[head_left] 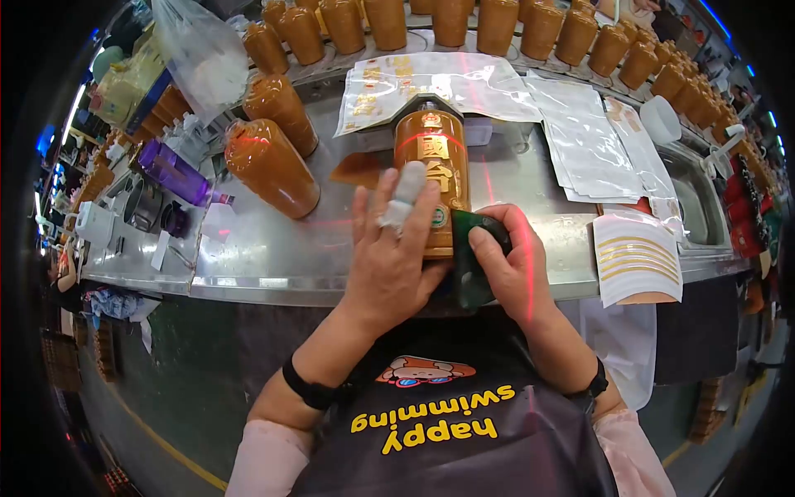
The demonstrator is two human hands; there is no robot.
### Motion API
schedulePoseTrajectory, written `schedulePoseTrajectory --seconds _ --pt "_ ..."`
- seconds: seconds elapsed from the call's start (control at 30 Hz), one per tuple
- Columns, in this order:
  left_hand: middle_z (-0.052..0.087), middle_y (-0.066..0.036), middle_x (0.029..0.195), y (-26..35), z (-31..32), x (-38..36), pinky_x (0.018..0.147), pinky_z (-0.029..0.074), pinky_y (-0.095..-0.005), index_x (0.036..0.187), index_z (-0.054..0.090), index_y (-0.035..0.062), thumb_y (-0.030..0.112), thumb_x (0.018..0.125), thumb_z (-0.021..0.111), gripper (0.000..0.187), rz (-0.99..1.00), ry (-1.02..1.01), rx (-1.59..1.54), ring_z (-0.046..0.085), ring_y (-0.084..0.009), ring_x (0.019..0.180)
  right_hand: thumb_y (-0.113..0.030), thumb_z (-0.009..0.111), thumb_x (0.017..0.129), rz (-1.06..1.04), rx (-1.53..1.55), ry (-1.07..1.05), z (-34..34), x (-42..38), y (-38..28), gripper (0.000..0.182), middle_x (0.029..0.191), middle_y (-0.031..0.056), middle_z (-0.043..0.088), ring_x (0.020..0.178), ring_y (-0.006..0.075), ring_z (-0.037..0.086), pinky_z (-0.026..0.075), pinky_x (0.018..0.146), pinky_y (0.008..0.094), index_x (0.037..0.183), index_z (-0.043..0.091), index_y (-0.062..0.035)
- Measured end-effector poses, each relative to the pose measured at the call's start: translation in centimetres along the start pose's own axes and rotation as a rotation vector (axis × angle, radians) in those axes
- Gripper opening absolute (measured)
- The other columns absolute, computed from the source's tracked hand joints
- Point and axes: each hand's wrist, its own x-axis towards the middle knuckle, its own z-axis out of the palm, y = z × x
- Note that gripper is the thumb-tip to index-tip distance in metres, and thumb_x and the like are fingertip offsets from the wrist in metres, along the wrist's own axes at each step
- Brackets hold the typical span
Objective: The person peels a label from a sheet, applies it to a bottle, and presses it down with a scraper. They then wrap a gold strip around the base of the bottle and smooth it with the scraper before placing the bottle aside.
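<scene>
A glossy brown bottle (448, 178) with gold characters and a small green round mark lies in front of me, its neck end in a dark angular holder (454, 106). My left hand (389, 248) lies over its left side, fingers extended along it and thumb near the base; one or more fingers are wrapped in white. In my right hand (515, 261) a dark green flat piece, like a scraper (474, 277), is pinched against the lower right of the bottle. Red laser lines cross the bottle and my right hand.
Two brown bottles (272, 170) stand at left, near a purple bottle (174, 171). More brown bottles (387, 23) line the back. White decal sheets (580, 137) lie at right, with a gold-striped sheet (638, 257) near the steel table's (265, 265) front edge and a sink (697, 195).
</scene>
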Motion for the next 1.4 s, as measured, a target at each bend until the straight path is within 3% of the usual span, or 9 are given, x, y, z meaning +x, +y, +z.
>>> schedulePoseTrajectory --seconds 0.17,0.43,0.6,0.8,1.03,1.07,1.2,1.3,1.4 --pt "0.048 -0.021 0.141 -3.3 3.3 -3.8 0.115 0.016 -0.0586 0.146 0.033 -0.0051 0.032 0.080 0.076 0.087 -0.189 0.013 -0.383 0.035 -0.0445 0.138 -0.010 0.061 0.093 0.017 -0.010 -0.011 -0.2 -0.2 -0.1 0.019 0.087 0.0073 0.062 0.076 0.0094 0.057 0.050 0.068 0.0268 0.107 0.055 0.0019" --pt "0.047 -0.019 0.143 -1.1 1.4 -0.4 0.115 0.016 -0.0591 0.146 0.038 0.0034 0.034 0.078 0.078 0.085 0.051 0.035 -0.003 0.032 -0.0415 0.141 -0.013 0.062 0.092 0.001 0.004 -0.019 -0.1 -0.2 0.8 0.021 0.084 0.0095 0.064 0.075 0.0122 0.061 0.051 0.068 0.0291 0.107 0.057 0.0011" --pt "0.046 -0.023 0.144 -3.4 3.9 -3.9 0.117 0.017 -0.0509 0.142 0.042 -0.0047 0.041 0.095 0.058 0.067 -0.247 -0.026 -0.404 0.035 -0.0399 0.140 -0.015 0.063 0.091 -0.003 0.016 -0.063 -0.6 0.1 1.3 0.026 0.085 0.0097 0.065 0.078 0.0136 0.062 0.051 0.068 0.0317 0.111 0.057 0.0003" --pt "0.035 -0.026 0.150 -1.6 2.6 -2.4 0.116 0.023 -0.0458 0.149 0.026 -0.0036 0.046 0.093 0.061 0.083 -0.172 0.052 -0.321 0.035 -0.0392 0.139 -0.012 0.062 0.090 -0.124 -0.205 -0.004 -2.6 -0.1 1.3 0.025 0.083 0.0185 0.065 0.074 0.0291 0.067 0.052 0.069 0.0370 0.112 0.055 -0.0022" --pt "0.028 -0.018 0.156 -2.7 4.5 -3.9 0.116 0.023 -0.0409 0.152 0.019 -0.0015 0.043 0.098 0.054 0.078 -0.248 0.056 -0.581 0.031 -0.0293 0.142 0.007 0.048 0.083 -0.377 -1.004 0.405 -25.8 4.5 4.7 0.038 0.126 0.0197 0.062 0.112 0.0334 0.062 0.048 0.096 0.0403 0.116 0.064 -0.0032" --pt "0.028 -0.017 0.156 -2.9 4.8 -4.2 0.116 0.024 -0.0407 0.153 0.018 -0.0015 0.044 0.099 0.053 0.079 -0.265 0.064 -0.617 0.031 -0.0286 0.142 0.006 0.048 0.084 -0.358 -1.168 0.465 -31.3 5.5 6.0 0.036 0.123 0.0218 0.062 0.110 0.0366 0.062 0.048 0.095 0.0424 0.114 0.065 -0.0019" --pt "0.028 -0.017 0.155 -3.2 5.0 -4.5 0.115 0.025 -0.0407 0.153 0.015 -0.0009 0.051 0.096 0.054 0.087 -0.306 0.058 -0.624 0.032 -0.0276 0.141 -0.026 0.069 0.085 0.579 -1.481 0.436 -47.1 6.0 9.6 0.033 0.104 0.0224 0.068 0.096 0.0339 0.066 0.051 0.084 0.0410 0.105 0.068 -0.0003" --pt "0.030 -0.019 0.154 -3.5 5.3 -5.0 0.116 0.022 -0.0428 0.151 0.016 -0.0042 0.050 0.093 0.058 0.091 -0.367 0.088 -0.690 0.030 -0.0311 0.142 -0.031 0.078 0.073 0.610 -0.929 0.501 -48.5 6.0 10.9 0.027 0.077 0.0141 0.068 0.072 0.0243 0.063 0.049 0.067 0.0360 0.078 0.071 -0.0047" --pt "0.028 -0.020 0.155 -3.3 5.4 -5.1 0.116 0.023 -0.0427 0.152 0.012 -0.0042 0.051 0.093 0.058 0.092 -0.397 0.082 -0.737 0.030 -0.0309 0.142 -0.030 0.078 0.072 0.627 -0.902 0.580 -48.9 6.4 11.4 0.025 0.072 0.0076 0.066 0.068 0.0177 0.059 0.047 0.065 0.0316 0.080 0.073 -0.0072"
